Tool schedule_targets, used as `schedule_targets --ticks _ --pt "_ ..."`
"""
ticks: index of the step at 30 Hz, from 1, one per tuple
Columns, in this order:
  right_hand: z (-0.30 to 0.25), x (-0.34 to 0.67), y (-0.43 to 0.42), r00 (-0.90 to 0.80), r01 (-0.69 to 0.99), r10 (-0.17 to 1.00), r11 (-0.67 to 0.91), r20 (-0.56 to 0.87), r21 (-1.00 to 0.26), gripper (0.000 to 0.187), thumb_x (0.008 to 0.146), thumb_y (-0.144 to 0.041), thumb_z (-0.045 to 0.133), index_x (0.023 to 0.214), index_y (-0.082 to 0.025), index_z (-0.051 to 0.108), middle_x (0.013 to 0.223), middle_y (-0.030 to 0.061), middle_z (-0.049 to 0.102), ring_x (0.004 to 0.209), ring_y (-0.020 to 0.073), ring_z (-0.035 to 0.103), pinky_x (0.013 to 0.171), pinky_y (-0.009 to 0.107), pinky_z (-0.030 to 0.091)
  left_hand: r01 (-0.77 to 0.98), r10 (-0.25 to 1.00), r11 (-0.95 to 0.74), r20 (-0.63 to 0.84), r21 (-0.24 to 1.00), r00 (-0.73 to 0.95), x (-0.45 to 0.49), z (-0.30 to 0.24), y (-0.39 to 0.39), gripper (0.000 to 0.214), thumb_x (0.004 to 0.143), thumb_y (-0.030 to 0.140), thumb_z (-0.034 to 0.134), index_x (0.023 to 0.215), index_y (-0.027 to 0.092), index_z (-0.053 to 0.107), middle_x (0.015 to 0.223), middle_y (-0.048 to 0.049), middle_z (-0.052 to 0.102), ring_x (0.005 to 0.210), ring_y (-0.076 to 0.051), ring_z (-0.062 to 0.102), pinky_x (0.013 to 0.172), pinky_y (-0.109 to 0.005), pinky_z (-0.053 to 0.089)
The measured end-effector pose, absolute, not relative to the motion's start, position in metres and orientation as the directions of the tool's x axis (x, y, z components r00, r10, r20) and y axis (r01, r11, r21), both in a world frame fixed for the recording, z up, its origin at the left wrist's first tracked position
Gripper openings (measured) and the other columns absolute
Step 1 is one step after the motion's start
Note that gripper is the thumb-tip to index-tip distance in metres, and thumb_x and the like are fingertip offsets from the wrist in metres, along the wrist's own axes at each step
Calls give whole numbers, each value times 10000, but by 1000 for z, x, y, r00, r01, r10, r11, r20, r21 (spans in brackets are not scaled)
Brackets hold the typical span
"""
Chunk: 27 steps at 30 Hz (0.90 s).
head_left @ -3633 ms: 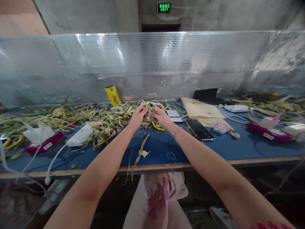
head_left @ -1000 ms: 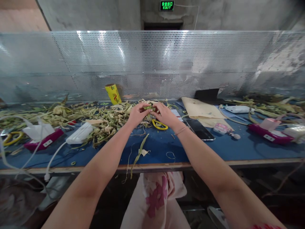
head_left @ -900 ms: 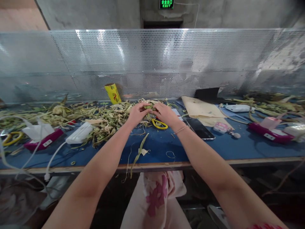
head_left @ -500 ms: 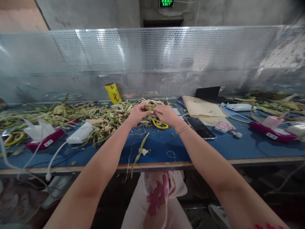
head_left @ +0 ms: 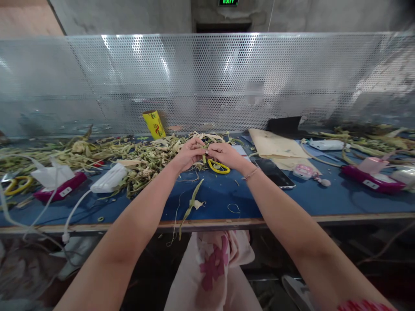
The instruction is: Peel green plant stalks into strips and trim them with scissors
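Note:
My left hand (head_left: 190,154) and my right hand (head_left: 224,154) meet over the middle of the table. Their fingertips are pinched together around a small green plant stem (head_left: 204,159), most of which the fingers hide. Just below my right hand lies a yellow loop handle (head_left: 219,172), probably of scissors, resting on the table. Beside and behind my left hand spreads a heap of dry green-brown plant scraps (head_left: 152,156). Nearer to me, a long withered leaf strip (head_left: 191,206) hangs slightly over the table edge.
A phone (head_left: 275,174), brown paper (head_left: 275,144) and a pink case (head_left: 302,171) lie on the right. On the left are a white power bank (head_left: 109,178), a purple power strip (head_left: 61,190) and cables. A yellow box (head_left: 154,124) stands before the perforated metal screen (head_left: 207,86).
My fingertips have shifted slightly, and a green stem now shows between them. My right hand's fingers are less curled over. The view has tilted a little downward.

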State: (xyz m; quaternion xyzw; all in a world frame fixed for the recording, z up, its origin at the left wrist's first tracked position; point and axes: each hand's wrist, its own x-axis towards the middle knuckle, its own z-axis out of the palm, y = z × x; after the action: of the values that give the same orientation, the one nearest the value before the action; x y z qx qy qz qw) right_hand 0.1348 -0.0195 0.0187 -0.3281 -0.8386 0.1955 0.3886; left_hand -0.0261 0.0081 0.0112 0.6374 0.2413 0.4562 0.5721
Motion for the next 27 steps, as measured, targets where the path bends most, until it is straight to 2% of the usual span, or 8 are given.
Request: schedule_targets --ticks 9,14,17,19,21,24,27 --pt "13 138 -11 -468 216 686 700 557 -681 261 773 -345 469 574 -178 499 626 0 539 617 108 481 626 255 372 -231 796 -288 367 929 481 -25 11 5 349 575 267 697 755 194 408 571 55 571 509 -82 564 462 -193 406" --pt "8 134 -9 -417 -2 755 556 505 -832 254 709 -370 524 549 -181 469 582 -12 471 579 98 449 577 250 372 -249 789 -263 356 932 500 -24 12 6 363 572 249 699 752 201 387 583 54 572 562 -106 593 517 -225 448" --pt "7 132 -9 -385 -98 792 475 474 -874 267 680 -385 555 544 -184 443 556 -22 445 548 88 423 552 243 364 -251 795 -269 361 930 487 -22 12 6 359 580 240 689 753 205 377 578 56 558 571 -109 590 529 -227 444" --pt "6 133 -8 -399 -91 782 486 479 -869 281 685 -400 560 548 -181 450 552 -24 453 532 81 414 545 241 363 -236 799 -291 371 927 473 -22 11 5 351 584 243 686 755 202 382 583 55 547 556 -98 573 523 -217 428" --pt "6 137 -5 -430 3 762 538 485 -843 303 717 -415 536 547 -177 459 549 -20 469 529 82 423 556 245 370 -192 806 -341 391 920 445 -23 12 6 328 585 252 687 745 193 406 600 50 540 533 -78 538 512 -206 404" --pt "5 144 -2 -367 161 776 596 513 -786 287 771 -417 470 610 -180 469 566 -20 477 552 93 459 583 252 386 -21 802 -472 439 881 404 -28 13 8 261 581 252 694 733 169 499 624 29 536 515 -62 482 501 -207 373" --pt "5 148 0 -328 230 778 616 537 -753 178 764 -365 484 756 -187 485 645 -21 500 591 102 486 595 256 397 163 777 -559 446 813 444 -33 15 12 249 585 258 694 792 152 604 573 21 509 506 -78 460 504 -230 364"
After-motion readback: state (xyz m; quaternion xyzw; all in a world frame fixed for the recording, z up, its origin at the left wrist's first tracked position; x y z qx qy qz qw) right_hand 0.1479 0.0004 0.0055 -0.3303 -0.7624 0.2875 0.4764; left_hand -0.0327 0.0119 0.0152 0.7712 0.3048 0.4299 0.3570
